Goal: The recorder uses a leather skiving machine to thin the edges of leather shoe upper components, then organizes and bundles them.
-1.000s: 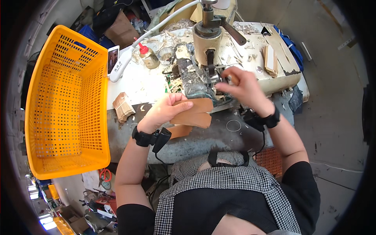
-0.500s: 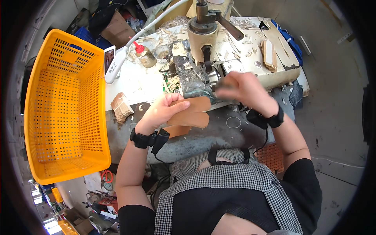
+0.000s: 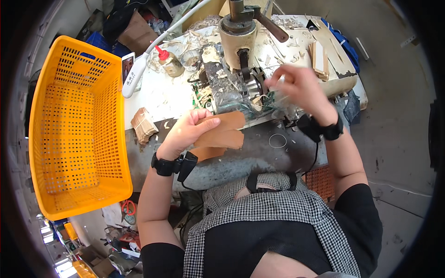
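Observation:
My left hand [image 3: 192, 132] is closed on several brown leather pieces [image 3: 225, 139] with rounded ends, fanned out with the thumb on top. They hang over the front edge of a worktable, just before the machine [image 3: 237, 44], which looks like a leather-skiving machine. Fingers curled together, my right hand [image 3: 296, 85] is raised right of the machine's round metal working part [image 3: 255, 87]. Motion blurs it a little, and a small pale spot shows at its fingertips; whether that is a held thing I cannot make out.
A large yellow plastic basket [image 3: 83, 139] stands at the left. Banded tan pieces [image 3: 144, 126] lie near it; another stack [image 3: 319, 60] sits at the far right. A red-capped bottle [image 3: 171, 65], a white lamp [image 3: 135, 76] and scattered scraps surround the machine. A rubber band [image 3: 278, 141] lies in front.
My right hand has moved up and to the right, away from the machine's front. The left hand, still gripping the leather pieces, has shifted slightly left.

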Demonstrator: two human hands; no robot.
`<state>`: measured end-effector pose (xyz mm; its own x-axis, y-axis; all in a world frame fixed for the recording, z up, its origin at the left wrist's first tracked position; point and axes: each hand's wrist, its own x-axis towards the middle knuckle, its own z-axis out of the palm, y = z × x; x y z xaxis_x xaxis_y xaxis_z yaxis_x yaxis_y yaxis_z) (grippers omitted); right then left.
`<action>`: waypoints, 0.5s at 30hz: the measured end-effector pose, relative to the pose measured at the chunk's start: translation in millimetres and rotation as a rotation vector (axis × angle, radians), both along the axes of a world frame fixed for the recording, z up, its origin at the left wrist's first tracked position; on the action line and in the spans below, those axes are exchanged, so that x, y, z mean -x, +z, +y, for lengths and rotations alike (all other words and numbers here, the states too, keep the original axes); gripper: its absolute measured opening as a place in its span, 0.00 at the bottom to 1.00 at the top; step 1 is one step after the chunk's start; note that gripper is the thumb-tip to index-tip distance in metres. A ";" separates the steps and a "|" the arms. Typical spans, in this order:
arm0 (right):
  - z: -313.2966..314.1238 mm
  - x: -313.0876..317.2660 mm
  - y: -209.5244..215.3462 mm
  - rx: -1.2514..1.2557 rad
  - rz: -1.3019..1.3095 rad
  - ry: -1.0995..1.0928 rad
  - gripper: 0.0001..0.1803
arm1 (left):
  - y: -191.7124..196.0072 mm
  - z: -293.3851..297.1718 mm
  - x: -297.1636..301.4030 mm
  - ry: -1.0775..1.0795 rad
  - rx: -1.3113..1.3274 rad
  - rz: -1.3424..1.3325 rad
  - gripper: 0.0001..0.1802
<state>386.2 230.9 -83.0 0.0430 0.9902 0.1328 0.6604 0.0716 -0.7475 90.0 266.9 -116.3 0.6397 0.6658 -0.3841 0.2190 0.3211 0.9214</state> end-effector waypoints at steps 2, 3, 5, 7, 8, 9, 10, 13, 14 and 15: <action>-9.7 14.3 -11.5 0.033 -0.085 0.136 0.18 | 0.3 -0.3 -4.2 -0.014 -0.016 0.008 0.10; -11.4 20.0 -22.7 -0.030 -0.042 0.154 0.15 | 0.9 1.9 -7.6 -0.044 -0.014 0.016 0.09; -11.1 26.5 -34.9 -0.193 -0.210 0.169 0.10 | 2.6 1.8 -9.6 -0.073 -0.003 0.035 0.08; -13.7 27.4 -27.9 -0.036 -0.016 0.204 0.07 | 5.8 0.6 -11.4 -0.071 0.002 0.043 0.08; -13.8 28.4 -24.8 0.042 0.081 0.224 0.05 | 5.0 0.6 -9.8 -0.065 -0.021 0.038 0.09; -13.2 28.3 -27.0 0.051 0.172 0.194 0.05 | 3.7 0.4 -7.0 -0.059 -0.044 0.034 0.11; -13.4 26.6 -30.0 0.061 0.259 0.163 0.04 | 2.2 -0.2 -4.7 -0.053 -0.066 0.026 0.12; -11.1 16.6 -30.7 0.032 0.537 0.102 0.03 | -3.7 -0.5 1.0 -0.011 -0.044 -0.008 0.13; -10.4 8.0 -12.0 0.073 0.497 0.049 0.05 | -4.6 -1.1 3.9 -0.012 -0.054 -0.003 0.13; -4.2 -4.1 -14.3 -0.106 0.577 -0.078 0.06 | -5.3 -1.2 6.4 -0.013 -0.065 0.001 0.13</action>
